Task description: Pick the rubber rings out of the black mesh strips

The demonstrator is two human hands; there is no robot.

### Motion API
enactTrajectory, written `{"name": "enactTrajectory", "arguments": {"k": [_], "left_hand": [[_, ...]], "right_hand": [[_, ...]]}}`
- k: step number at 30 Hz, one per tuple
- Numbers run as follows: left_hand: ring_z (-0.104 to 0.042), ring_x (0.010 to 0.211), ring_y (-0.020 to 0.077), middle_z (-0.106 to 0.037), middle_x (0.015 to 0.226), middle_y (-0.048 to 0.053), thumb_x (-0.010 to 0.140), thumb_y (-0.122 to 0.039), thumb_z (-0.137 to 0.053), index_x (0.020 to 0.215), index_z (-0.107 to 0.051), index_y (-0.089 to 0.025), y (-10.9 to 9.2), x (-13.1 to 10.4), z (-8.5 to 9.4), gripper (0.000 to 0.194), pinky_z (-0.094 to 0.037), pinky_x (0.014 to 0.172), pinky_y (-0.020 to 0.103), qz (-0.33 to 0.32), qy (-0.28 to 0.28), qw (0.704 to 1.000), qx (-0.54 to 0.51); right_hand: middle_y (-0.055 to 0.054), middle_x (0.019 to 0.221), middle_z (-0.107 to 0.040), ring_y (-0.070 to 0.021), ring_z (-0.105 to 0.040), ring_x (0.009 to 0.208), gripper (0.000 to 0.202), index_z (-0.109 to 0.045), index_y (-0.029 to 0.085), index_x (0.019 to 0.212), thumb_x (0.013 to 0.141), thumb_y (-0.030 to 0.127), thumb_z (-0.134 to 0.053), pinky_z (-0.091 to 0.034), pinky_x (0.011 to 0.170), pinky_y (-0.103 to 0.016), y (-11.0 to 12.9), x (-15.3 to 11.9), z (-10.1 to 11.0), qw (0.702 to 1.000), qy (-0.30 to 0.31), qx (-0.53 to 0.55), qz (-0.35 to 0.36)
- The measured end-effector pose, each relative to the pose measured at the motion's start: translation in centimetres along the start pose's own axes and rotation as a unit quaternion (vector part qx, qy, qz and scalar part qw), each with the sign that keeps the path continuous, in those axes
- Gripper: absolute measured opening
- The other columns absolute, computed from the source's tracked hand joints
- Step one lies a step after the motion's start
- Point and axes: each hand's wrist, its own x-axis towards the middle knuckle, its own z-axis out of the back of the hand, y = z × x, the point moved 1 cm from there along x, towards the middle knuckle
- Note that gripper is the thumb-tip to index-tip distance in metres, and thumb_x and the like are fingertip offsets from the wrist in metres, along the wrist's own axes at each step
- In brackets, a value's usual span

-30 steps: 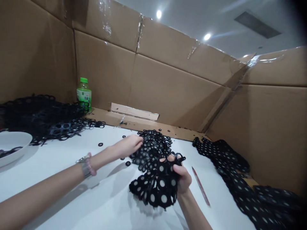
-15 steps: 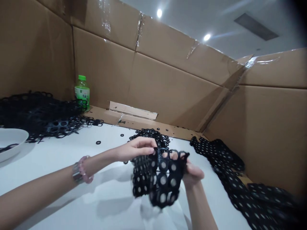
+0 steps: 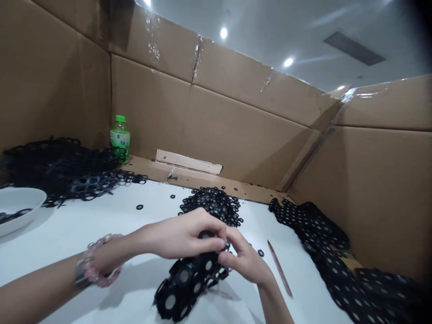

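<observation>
My left hand [image 3: 191, 234], with a pink bead bracelet at the wrist, pinches the upper edge of a black sheet of joined rings [image 3: 184, 281] with pale round centres. Close against it, my right hand [image 3: 248, 258] has thumb and forefinger closed at the same edge. The sheet hangs bunched below both hands, its lower end toward me. Behind the hands lies a heap of small black rings [image 3: 212, 202] on the white table [image 3: 135, 279]. What sits exactly between the fingertips is hard to make out.
A thin reddish pointed tool [image 3: 279, 268] lies right of my hands. Long black dotted sheets [image 3: 324, 252] run along the right side. At left are a white bowl [image 3: 25, 198], a tangle of black ring strips [image 3: 60, 166] and a green bottle [image 3: 120, 139]. Cardboard walls [image 3: 246, 130] enclose the table.
The sheet has swung down and left, toward me. My right hand has come from the sheet's right side to meet my left hand at the top edge. The pointed tool has come into view.
</observation>
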Motion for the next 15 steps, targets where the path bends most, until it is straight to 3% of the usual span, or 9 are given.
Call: {"name": "enactTrajectory", "arguments": {"k": [2,4,6,8,12,15], "left_hand": [[-0.049,0.066,0.0106,-0.057,0.070,-0.002,0.086,-0.026,-0.042,0.077,-0.057,-0.017,0.3,0.2,0.0,0.019,-0.035,0.059,0.020,0.015,-0.017,0.999,0.023],[-0.049,0.068,0.0116,-0.056,0.073,-0.001,0.085,-0.028,-0.044,0.078,-0.054,-0.017,0.7,0.3,0.0,0.016,-0.036,0.061,0.021,0.014,-0.071,0.996,0.054],[-0.048,0.074,0.0131,-0.054,0.081,0.001,0.084,-0.029,-0.047,0.081,-0.050,-0.016,1.0,0.5,-0.1,0.013,-0.036,0.065,0.023,-0.005,-0.152,0.983,0.098],[-0.045,0.071,0.0130,-0.051,0.080,0.002,0.083,-0.031,-0.049,0.076,-0.047,-0.016,1.2,0.6,-0.4,0.016,-0.035,0.063,0.023,-0.030,-0.194,0.971,0.133],[-0.034,0.051,0.0090,-0.039,0.056,-0.005,0.083,-0.037,-0.047,0.062,-0.036,-0.017,1.4,0.8,-1.1,0.031,-0.028,0.049,0.022,-0.014,-0.121,0.986,0.115],[-0.036,0.051,0.0090,-0.042,0.057,-0.004,0.088,-0.031,-0.036,0.063,-0.037,-0.017,1.4,0.9,-1.3,0.028,-0.028,0.050,0.022,0.008,-0.090,0.992,0.089]], "right_hand": [[0.000,0.066,-0.051,-0.0131,-0.045,0.062,0.035,-0.059,0.017,0.071,0.082,0.047,-0.046,-0.039,0.062,-0.024,-0.4,-0.1,0.1,1.000,0.004,0.001,0.006],[0.001,0.059,-0.047,-0.0114,-0.040,0.055,0.037,-0.059,0.016,0.066,0.085,0.043,-0.042,-0.037,0.056,-0.023,-0.9,-0.4,0.2,1.000,-0.012,0.016,-0.010],[0.000,0.064,-0.052,-0.0131,-0.044,0.060,0.034,-0.062,0.017,0.074,0.085,0.043,-0.043,-0.039,0.060,-0.024,-1.4,-0.7,0.3,0.997,-0.053,0.043,-0.033],[-0.002,0.078,-0.058,-0.0165,-0.050,0.074,0.030,-0.064,0.020,0.086,0.085,0.042,-0.044,-0.040,0.070,-0.027,-1.5,-0.9,0.2,0.993,-0.089,0.071,-0.042],[-0.003,0.078,-0.059,-0.0182,-0.051,0.074,0.024,-0.064,0.021,0.089,0.085,0.035,-0.045,-0.040,0.070,-0.028,-1.1,-0.7,0.0,0.993,-0.103,0.047,-0.023],[-0.001,0.065,-0.053,-0.0160,-0.046,0.062,0.023,-0.063,0.020,0.076,0.085,0.031,-0.046,-0.037,0.061,-0.027,-1.1,-0.5,0.0,0.993,-0.112,0.014,-0.017]]}}
